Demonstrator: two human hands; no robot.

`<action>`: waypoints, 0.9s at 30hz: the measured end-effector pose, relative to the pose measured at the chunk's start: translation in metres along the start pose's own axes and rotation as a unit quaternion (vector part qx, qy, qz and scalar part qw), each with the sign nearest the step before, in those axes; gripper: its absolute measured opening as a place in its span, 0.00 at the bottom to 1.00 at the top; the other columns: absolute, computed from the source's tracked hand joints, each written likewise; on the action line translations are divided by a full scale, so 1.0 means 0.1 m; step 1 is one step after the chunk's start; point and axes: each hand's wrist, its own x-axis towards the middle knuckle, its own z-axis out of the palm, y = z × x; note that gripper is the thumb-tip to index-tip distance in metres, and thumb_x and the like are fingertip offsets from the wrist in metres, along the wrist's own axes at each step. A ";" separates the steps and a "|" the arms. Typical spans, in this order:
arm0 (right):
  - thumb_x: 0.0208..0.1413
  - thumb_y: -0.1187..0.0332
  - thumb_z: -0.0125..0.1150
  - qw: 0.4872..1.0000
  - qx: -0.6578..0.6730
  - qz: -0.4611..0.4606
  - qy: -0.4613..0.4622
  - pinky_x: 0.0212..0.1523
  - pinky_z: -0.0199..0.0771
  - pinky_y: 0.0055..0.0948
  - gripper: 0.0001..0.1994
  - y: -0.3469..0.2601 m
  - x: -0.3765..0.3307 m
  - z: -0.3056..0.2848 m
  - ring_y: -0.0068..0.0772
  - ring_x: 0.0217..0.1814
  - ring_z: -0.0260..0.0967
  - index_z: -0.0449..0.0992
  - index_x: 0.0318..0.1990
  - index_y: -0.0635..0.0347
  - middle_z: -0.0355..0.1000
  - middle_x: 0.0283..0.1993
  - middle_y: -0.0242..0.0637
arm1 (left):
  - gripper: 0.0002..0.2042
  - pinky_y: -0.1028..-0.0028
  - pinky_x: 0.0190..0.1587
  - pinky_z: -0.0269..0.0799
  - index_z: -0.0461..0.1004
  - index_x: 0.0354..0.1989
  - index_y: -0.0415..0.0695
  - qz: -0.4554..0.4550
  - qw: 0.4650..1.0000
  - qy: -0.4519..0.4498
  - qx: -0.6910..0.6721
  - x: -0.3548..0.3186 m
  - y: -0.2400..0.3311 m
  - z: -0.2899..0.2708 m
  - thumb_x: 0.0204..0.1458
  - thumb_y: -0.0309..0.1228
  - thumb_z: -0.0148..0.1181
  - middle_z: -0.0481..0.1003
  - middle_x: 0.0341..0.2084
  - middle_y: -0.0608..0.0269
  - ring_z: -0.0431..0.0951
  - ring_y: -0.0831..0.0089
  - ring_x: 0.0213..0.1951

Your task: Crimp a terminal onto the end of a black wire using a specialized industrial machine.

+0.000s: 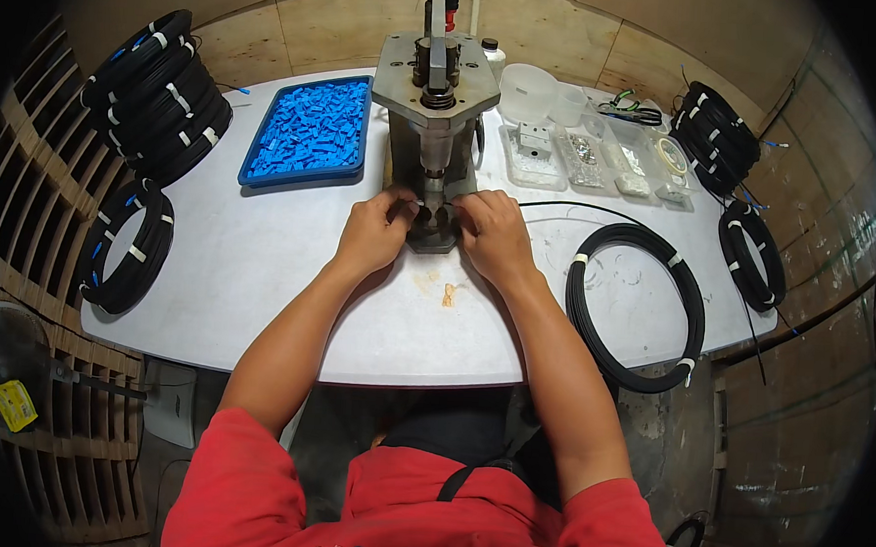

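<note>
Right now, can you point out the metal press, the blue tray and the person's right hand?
Metal press [436,151], head view: its central cylinder.
Blue tray [302,179], head view: its front wall.
Right hand [497,234], head view: its back.

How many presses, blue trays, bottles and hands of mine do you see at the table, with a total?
Press: 1
Blue tray: 1
Bottle: 1
Left hand and right hand: 2
Total: 5

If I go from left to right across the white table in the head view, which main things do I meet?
Oval black cable coil at far left, rectangular blue plastic tray, grey steel press, silver rectangular metal block, large round black cable coil, oval black cable coil at far right.
</note>
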 end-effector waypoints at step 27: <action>0.49 0.76 0.64 1.000 0.001 -0.004 0.011 0.49 0.69 0.40 0.10 0.00 0.00 0.01 0.42 0.45 0.72 0.80 0.40 0.55 0.76 0.38 0.35 | 0.11 0.66 0.38 0.77 0.81 0.46 0.40 0.012 1.000 0.006 -0.002 0.00 -0.01 0.01 0.58 0.30 0.59 0.82 0.28 0.49 0.84 0.61 0.30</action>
